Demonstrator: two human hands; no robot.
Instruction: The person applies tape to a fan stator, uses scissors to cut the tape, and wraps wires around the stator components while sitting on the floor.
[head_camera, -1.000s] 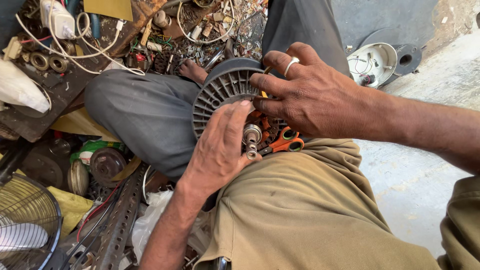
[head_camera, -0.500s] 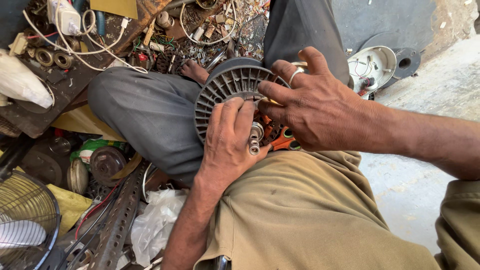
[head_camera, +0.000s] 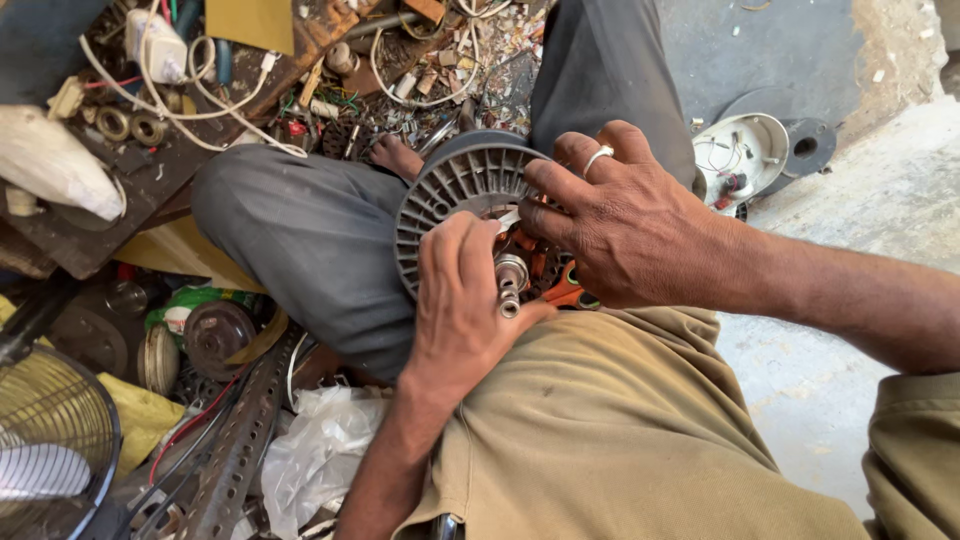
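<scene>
A grey finned motor housing (head_camera: 455, 195) rests in the lap of a person sitting cross-legged, propped against the grey trouser leg (head_camera: 300, 235) and the khaki shirt (head_camera: 620, 430). The left hand (head_camera: 465, 300) lies flat over its lower face, fingers closed together and curled lightly against the ribs, thumb alongside the steel shaft (head_camera: 510, 285) that sticks out from the middle. The right hand (head_camera: 625, 225), a ring (head_camera: 597, 157) on one finger, grips the upper right rim, fingers bent and pressing on the fins, thumb tucked down near the copper windings (head_camera: 530, 255). Whether either hand pinches anything smaller cannot be told. Orange scissor handles (head_camera: 570, 293) show just under the right palm, touching the housing's lower edge. A bare foot (head_camera: 395, 155) pokes out behind the housing. On the floor to the left lie a white cable (head_camera: 190, 95), a dark wooden board (head_camera: 100, 215), a pulley (head_camera: 215, 335), a perforated steel angle (head_camera: 235, 455), crumpled white plastic (head_camera: 320, 440) and a fan guard (head_camera: 50, 440). To the right, on the concrete, sits a white round cover (head_camera: 745, 150) beside a dark disc (head_camera: 805, 145).
</scene>
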